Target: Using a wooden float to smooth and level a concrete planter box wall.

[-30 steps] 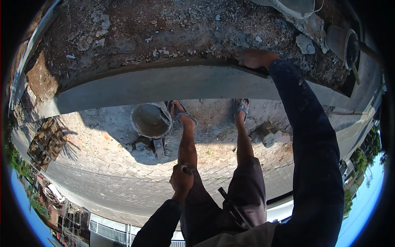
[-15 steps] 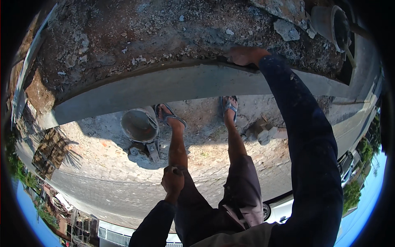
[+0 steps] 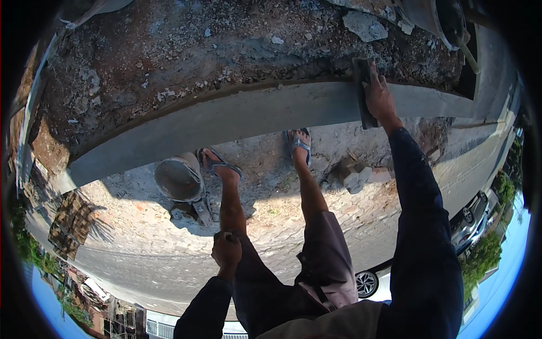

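In my right hand (image 3: 380,101) is a dark, rectangular plastering float (image 3: 360,79), its long side lying across the smooth grey top of a low concrete wall (image 3: 226,114). My fingers are wrapped over the float's back, and its far end reaches past the wall's soil-side edge. My left hand (image 3: 227,255) is closed in a fist by my left knee. Whether a small dark thing sits inside that fist cannot be made out.
Rubble and soil (image 3: 186,56) lie beyond the wall. A bucket (image 3: 179,179) stands left of my sandalled feet, and another bucket (image 3: 443,25) is at the far right. Broken blocks (image 3: 353,173) rest right of my feet. Stacked bricks (image 3: 72,223) sit at left.
The float has moved right along the wall and turned from lying along the far edge to lying across the top. My left hand stays closed by the knee.
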`<state>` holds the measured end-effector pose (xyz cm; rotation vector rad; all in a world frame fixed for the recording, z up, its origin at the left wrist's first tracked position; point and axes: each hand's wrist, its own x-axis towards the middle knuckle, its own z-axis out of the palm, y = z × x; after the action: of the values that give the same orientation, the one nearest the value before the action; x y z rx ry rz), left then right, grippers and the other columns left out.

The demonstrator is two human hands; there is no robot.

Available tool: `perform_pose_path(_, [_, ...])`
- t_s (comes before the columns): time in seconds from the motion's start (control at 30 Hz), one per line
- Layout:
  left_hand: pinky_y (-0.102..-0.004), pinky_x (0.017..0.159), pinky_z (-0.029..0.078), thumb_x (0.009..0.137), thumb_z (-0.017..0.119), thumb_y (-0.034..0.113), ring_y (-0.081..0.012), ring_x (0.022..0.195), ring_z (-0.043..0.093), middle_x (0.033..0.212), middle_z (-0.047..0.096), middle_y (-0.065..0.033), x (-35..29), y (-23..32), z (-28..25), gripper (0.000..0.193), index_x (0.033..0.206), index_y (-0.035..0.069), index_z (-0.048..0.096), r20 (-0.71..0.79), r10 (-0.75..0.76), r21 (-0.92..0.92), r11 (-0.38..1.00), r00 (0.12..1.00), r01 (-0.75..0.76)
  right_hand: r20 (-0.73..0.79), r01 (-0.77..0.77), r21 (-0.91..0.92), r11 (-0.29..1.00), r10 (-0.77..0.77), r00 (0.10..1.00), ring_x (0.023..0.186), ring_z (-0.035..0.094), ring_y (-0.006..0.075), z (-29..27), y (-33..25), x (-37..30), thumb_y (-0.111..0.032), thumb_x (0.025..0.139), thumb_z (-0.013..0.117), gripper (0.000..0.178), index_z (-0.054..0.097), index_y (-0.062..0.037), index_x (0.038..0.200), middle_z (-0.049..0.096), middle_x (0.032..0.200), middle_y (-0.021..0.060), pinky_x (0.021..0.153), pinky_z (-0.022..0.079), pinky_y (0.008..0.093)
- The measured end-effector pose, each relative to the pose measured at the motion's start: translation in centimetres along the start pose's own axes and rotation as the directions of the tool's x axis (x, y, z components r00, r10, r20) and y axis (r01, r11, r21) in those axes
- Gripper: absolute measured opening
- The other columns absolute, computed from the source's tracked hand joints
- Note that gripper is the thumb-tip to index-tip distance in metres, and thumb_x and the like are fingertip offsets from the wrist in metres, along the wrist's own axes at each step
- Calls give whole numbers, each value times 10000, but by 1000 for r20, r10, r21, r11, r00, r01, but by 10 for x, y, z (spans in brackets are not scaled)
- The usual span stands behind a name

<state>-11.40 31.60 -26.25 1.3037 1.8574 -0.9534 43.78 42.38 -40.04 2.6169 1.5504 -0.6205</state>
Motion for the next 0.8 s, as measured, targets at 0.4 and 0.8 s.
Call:
perform_pose_path(0.4, [-500,815,514,852,588,272,-372,949,659,1016,675,-136,-3,5,11,222,982,117,680,-8,18,68,998,1000,-17,-202,-218,244,945,269,942,940,563,454,59,-58,-68,-187,966,521,694,165,-99,1555,505,1085,257,784,469,501])
perform_pose_path(0.8, [-499,833,508,859,573,265,-365,960,653,1026,661,-132,-5,5,15,220,984,116,676,2,-7,63,998,1000,7,-141,-211,331,920,269,953,940,551,482,54,-66,-83,-110,935,518,681,208,-52,1539,517,1114,277,815,471,506])
